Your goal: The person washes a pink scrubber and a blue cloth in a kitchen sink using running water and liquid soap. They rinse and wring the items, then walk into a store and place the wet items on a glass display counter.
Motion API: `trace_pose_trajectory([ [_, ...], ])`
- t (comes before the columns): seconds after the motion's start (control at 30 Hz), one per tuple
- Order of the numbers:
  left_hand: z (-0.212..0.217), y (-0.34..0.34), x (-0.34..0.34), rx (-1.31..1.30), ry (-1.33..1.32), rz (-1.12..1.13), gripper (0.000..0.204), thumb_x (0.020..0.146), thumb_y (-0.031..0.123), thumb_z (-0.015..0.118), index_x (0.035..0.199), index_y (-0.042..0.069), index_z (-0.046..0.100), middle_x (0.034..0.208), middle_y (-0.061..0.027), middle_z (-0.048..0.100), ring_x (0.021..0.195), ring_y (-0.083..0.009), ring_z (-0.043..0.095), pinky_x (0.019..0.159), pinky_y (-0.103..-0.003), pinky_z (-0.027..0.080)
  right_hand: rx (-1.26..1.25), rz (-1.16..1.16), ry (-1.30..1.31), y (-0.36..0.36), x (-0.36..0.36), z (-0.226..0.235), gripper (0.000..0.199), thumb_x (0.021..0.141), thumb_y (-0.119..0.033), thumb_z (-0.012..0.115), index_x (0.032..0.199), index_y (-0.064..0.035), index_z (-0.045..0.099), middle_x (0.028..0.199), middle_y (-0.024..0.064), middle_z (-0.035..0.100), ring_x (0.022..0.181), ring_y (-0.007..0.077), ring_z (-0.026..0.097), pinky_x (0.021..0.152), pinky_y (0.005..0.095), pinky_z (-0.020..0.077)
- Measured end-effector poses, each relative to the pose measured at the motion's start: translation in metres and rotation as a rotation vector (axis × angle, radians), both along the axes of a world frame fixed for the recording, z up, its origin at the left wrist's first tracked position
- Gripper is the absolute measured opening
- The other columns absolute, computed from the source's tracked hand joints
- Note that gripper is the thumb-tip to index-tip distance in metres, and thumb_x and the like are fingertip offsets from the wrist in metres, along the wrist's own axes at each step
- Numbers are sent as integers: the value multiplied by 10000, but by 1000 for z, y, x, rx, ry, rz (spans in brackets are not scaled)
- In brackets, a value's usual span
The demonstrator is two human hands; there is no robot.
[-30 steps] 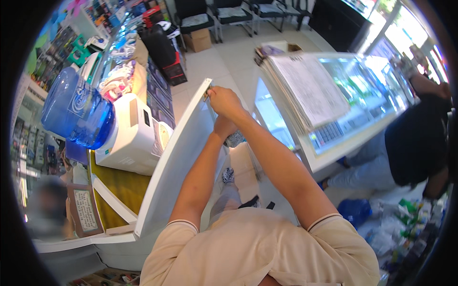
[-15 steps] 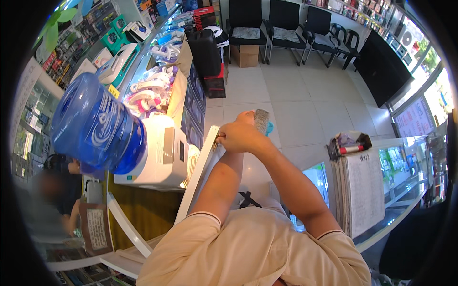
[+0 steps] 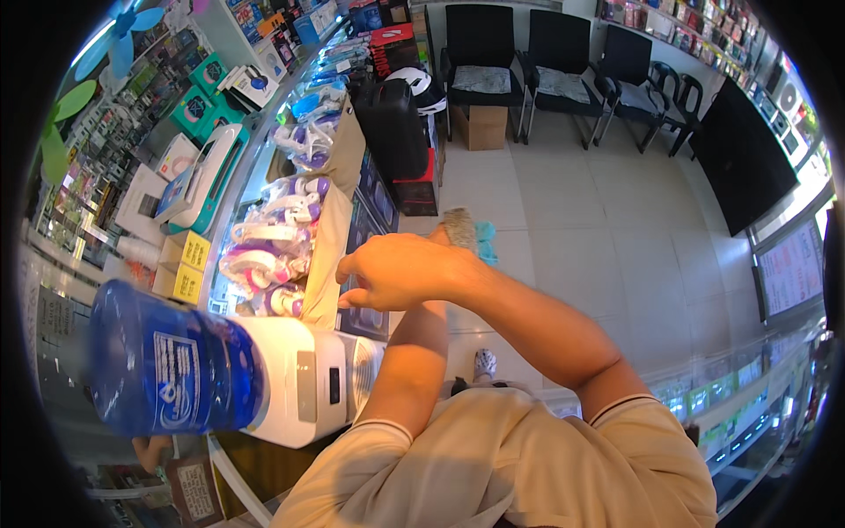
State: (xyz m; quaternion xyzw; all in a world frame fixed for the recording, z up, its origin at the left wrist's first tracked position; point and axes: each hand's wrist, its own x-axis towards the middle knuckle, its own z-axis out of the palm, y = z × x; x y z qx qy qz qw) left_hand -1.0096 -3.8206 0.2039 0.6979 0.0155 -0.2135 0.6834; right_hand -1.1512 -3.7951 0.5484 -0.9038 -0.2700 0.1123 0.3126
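My right hand (image 3: 392, 271) reaches across my left forearm toward the left, its fingers apart and bent, with nothing in them. It is nearest the tan cardboard edge of a tray of goods. Beyond it, my left hand (image 3: 437, 236) is mostly hidden behind the right one. From it stick out a fuzzy grey cloth (image 3: 459, 231) and a teal piece (image 3: 486, 243), which my left hand appears to grip. Left of my arms stands a white water dispenser (image 3: 299, 370) with a large blue water bottle (image 3: 176, 370) lying tilted in this view on top of it.
Plastic-wrapped white, purple and pink goods (image 3: 273, 242) line a glass counter on the left. A black case (image 3: 393, 132) stands at its far end beside a white helmet (image 3: 414, 84). Several black chairs (image 3: 480, 48) are along the far wall. A tiled floor (image 3: 572, 238) lies ahead; a glass showcase (image 3: 739, 414) is at right.
My right hand has let go of the white frame edge and its fingers have spread. The view has shifted forward and left, past the stack of paper on the right.
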Motion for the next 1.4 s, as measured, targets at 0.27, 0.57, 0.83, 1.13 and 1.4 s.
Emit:
trace_pose_trajectory([
  [0.27,115,-11,72,-907,307,-131,414,1051,384,468,1237,74,668,985,-87,709,855,-277,689,671,-410,538,475,-801,-159,-172,101,-101,689,975,-592,611,1446,-92,557,1480,176,533,1336,310,535,1109,458,433],
  [0.57,150,-151,146,-741,277,-79,411,1073,439,493,1158,82,678,1036,-57,691,915,-183,674,757,-336,572,1434,-1166,424,-275,195,-178,512,1111,-429,398,1324,-2,584,1269,114,662,1140,223,654,954,390,555],
  [0.83,124,-252,262,-854,716,-848,503,1055,569,490,1216,116,639,932,-43,697,554,-193,630,542,-332,549,1476,-1728,-154,-375,200,-158,360,1085,-363,512,1253,-64,621,1044,89,656,924,201,627,817,387,535],
  [1.13,142,-370,107,-283,415,-1089,460,1060,428,526,1333,58,535,1152,-91,630,977,-189,634,839,-327,553,396,-1745,-292,-408,66,-105,820,1008,-714,410,1531,-85,464,1566,235,441,1477,444,347,1237,482,261],
  [1.4,120,-433,92,-318,496,-1082,380,991,418,623,1193,99,577,1102,-106,627,908,-231,640,714,-382,566,750,-2142,-721,-387,-117,-91,515,1037,-436,600,1373,-46,625,1210,108,715,1104,202,658,987,336,502],
])
